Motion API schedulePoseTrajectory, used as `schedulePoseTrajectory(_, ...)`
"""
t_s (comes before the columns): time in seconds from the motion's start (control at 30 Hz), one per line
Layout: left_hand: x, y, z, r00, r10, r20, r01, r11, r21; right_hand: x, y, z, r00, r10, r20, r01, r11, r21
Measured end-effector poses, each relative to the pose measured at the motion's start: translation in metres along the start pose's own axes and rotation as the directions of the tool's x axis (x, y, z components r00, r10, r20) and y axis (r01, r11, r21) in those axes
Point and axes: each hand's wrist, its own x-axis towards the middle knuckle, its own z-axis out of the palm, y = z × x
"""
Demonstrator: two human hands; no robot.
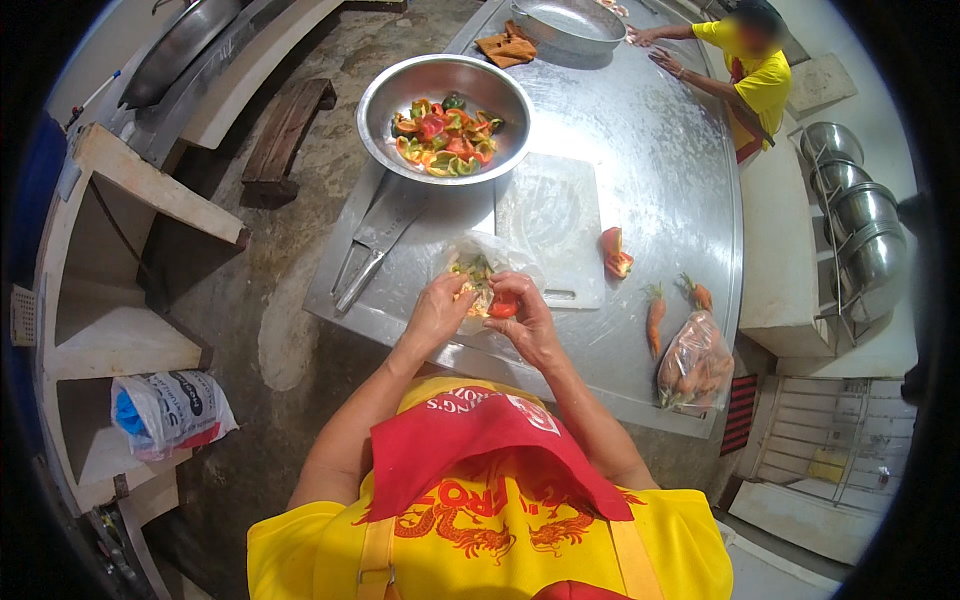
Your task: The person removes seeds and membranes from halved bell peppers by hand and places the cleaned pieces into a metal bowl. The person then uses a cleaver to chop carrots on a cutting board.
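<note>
My right hand (523, 311) holds a piece of red bell pepper (503, 305) over a clear plastic bag (474, 247) of pepper cores and seeds at the near edge of the steel table. My left hand (442, 307) is beside it over the bag, fingers bent together; whether it grips a bit of pepper is not plain. Behind the bag lies a white cutting board (551, 217), with red pepper pieces (616, 253) to its right. A large steel bowl (367, 120) of cut red and green peppers (448, 139) stands beyond. A wide-bladed cleaver (382, 225) rests at the left.
Carrots (655, 322) and a plastic bag of carrots (696, 364) lie at the right of the table (675, 225). Farther back are a large metal pan (568, 30) and brown wooden pieces (507, 47). A co-worker (757, 82) reaches over the far right edge. A wooden bench (285, 142) stands left.
</note>
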Motion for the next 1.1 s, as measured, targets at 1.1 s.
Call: schedulePoseTrajectory(1.1,-0.006,0.029,0.014,0.81,-0.407,0.421,0.545,0.258,-0.798,-0.012,0.012,-0.022,0.904,0.425,0.042,-0.427,0.895,0.131)
